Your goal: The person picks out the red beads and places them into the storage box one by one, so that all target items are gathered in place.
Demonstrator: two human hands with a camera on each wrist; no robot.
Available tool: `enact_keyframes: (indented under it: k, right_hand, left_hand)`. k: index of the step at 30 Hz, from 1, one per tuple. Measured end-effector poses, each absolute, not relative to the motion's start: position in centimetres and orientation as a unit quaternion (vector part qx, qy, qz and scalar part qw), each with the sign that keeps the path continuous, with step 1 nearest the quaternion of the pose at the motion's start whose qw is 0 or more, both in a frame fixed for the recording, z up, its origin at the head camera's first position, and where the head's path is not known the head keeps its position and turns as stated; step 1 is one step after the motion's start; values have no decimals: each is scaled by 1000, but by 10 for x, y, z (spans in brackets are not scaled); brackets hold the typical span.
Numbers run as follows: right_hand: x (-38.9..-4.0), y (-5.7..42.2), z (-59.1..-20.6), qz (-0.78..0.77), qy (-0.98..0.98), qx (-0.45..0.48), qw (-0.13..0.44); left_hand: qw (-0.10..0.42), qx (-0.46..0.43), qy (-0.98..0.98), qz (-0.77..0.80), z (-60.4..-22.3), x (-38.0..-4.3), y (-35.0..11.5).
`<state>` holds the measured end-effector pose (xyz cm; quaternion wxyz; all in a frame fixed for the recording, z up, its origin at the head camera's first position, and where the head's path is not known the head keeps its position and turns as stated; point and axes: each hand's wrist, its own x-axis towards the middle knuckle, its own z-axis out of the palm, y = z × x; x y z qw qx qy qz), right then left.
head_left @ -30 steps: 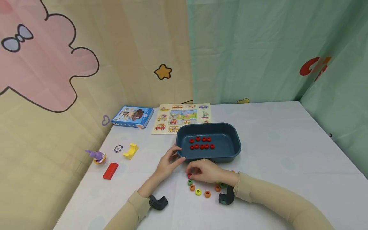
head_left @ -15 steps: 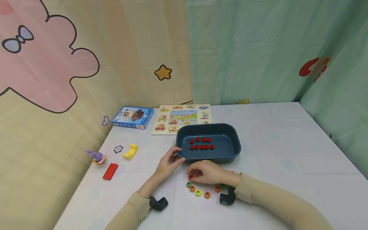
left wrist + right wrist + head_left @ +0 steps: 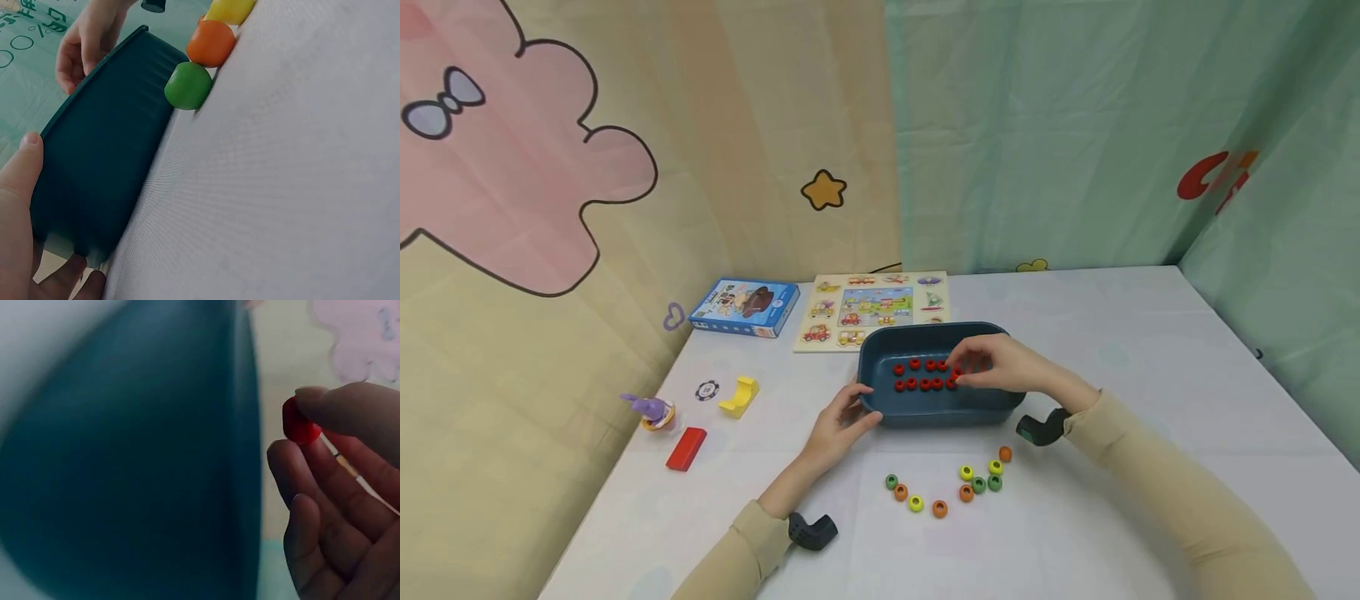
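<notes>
My left hand (image 3: 837, 427) holds the near left corner of a dark blue tray (image 3: 925, 411), thumb at the front and fingers round the side, as the left wrist view shows. My right hand (image 3: 1003, 364) is over the tray's right half. Between its thumb and fingertips it pinches a red bead (image 3: 300, 422), plain in the right wrist view. Inside the tray, two rows of red beads (image 3: 926, 384) lie left of and below the right fingers. In front of the tray, on the white cloth, orange, yellow and green beads (image 3: 940, 509) form a loose curve.
Behind the tray lies a wooden picture puzzle board (image 3: 874, 306), with a blue box (image 3: 745, 307) to its left. At the left are a yellow curved block (image 3: 741, 397), a red block (image 3: 687, 449), a round chip (image 3: 707, 390) and a purple figurine (image 3: 653, 410). Curtains stand behind the table.
My right hand has picked up the red bead from the table and carried it up and right, over the tray. The left hand has stayed at the tray's corner.
</notes>
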<state>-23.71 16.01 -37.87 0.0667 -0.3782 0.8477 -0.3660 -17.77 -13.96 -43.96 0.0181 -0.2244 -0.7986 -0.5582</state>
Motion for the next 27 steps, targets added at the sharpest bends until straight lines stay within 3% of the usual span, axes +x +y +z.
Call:
enact_keyframes:
  k: [11, 20, 24, 27]
  right_hand:
    - [-279, 169, -409, -279, 893, -347, 71]
    - [-280, 160, -415, -150, 930, -334, 39]
    - [-275, 165, -414, -149, 934, -323, 24]
    - [-264, 177, -409, -195, 934, -298, -20]
  left_hand:
    - [10, -222, -798, -560, -439, -175, -139]
    - [16, -222, -795, -564, -439, -173, -139]
    - [19, -224, -787, -575, -445, -174, -138]
    - [22, -219, -811, -543, -454, -177, -141]
